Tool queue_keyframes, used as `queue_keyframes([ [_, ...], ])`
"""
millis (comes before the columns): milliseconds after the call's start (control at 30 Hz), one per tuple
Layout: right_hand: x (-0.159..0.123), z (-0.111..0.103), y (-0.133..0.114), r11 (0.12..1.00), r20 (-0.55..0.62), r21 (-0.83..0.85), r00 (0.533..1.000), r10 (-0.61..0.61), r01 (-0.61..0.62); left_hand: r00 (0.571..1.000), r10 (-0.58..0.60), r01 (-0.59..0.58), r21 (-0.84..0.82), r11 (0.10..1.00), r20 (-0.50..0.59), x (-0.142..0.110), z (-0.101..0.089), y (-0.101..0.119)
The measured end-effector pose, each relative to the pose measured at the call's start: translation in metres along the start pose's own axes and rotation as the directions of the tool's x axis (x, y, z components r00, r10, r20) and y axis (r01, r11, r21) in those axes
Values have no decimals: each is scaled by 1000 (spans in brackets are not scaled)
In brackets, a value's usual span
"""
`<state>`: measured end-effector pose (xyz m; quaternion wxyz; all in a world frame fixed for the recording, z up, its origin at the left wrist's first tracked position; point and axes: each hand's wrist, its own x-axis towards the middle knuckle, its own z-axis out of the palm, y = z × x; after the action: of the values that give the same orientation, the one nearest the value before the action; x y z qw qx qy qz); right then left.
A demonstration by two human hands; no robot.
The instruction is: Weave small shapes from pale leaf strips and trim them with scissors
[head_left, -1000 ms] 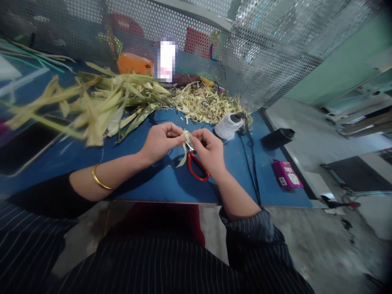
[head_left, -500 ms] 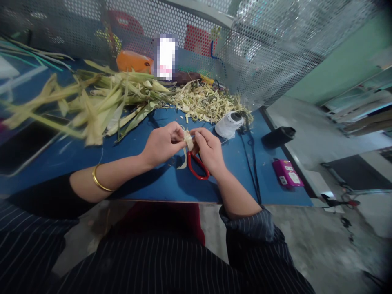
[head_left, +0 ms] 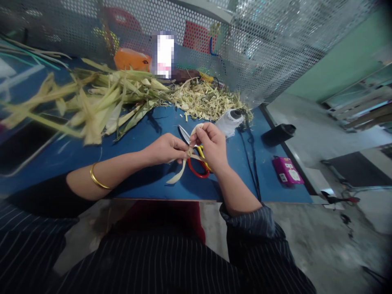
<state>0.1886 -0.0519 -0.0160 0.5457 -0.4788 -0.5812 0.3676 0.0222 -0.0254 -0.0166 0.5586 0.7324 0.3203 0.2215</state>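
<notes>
Pale corn husk strips point(head_left: 176, 177) are gathered between my hands over the table, with one loose end curling down at the left. My left hand point(head_left: 167, 148) is closed in a pinch on the gathered part of the strips. The fingers of my right hand point(head_left: 213, 143) are pinched on a strip end a little higher and to the right. Directly below lies a pair of scissors point(head_left: 199, 169) with red and yellow handles, its blades pointing up and left and partly hidden by my fingers.
A heap of corn husks point(head_left: 101, 100) spreads across the back left of the blue table point(head_left: 147, 179), beside husk scraps point(head_left: 205, 100). Right of these stand a white thread cone point(head_left: 230, 121), a black roll point(head_left: 279, 134) and a purple packet point(head_left: 288, 171). Perforated metal mesh point(head_left: 260, 53) rises behind.
My left hand has moved slightly down, and my right hand has lifted with a strip end. More of the scissors shows, and the hanging end now reaches farther down and left.
</notes>
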Motion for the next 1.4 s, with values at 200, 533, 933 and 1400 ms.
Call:
queue_keyframes([
  [200, 0, 0, -1, 998, -33, -53, 998, -46, 45, 996, -59, 68, -128, 989, 69, -3, -7, 4],
  [533, -4, 0, 1, 989, 57, -81, 992, -117, 121, 972, -235, 220, -302, 927, -13, -3, -1, 6],
  [933, 2, -9, 2, 917, 88, -304, 966, -244, 259, 953, -284, 226, -382, 896, -103, 1, 0, 3],
  [1400, 0, -12, 2, 412, 192, -809, 851, -489, 419, 940, -246, 147, -370, 917, -237, 3, -6, 5],
])
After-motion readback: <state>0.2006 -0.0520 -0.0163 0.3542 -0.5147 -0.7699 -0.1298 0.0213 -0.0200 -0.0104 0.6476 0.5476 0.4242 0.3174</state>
